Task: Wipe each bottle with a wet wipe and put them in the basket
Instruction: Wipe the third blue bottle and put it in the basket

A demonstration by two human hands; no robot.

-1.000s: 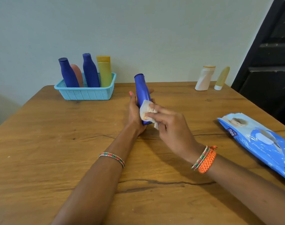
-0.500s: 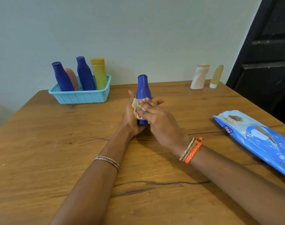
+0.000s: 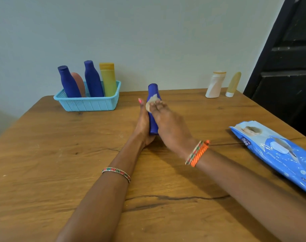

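Here, a wet wipe (image 3: pixel 151 104) is being pressed by the right hand (image 3: pixel 168 124) against a blue bottle (image 3: pixel 153 110), gripped upright mid-table in the left hand (image 3: pixel 143 124). Wiping appears underway; transfer to the basket (image 3: pixel 89 103) seems next.

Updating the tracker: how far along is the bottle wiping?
Done: four bottles stand in the basket. In hand: the left hand holds a blue bottle while the right hand presses a wet wipe against its upper part. Left: the white bottle and the yellow bottle at the table's far right edge, apparently untouched.
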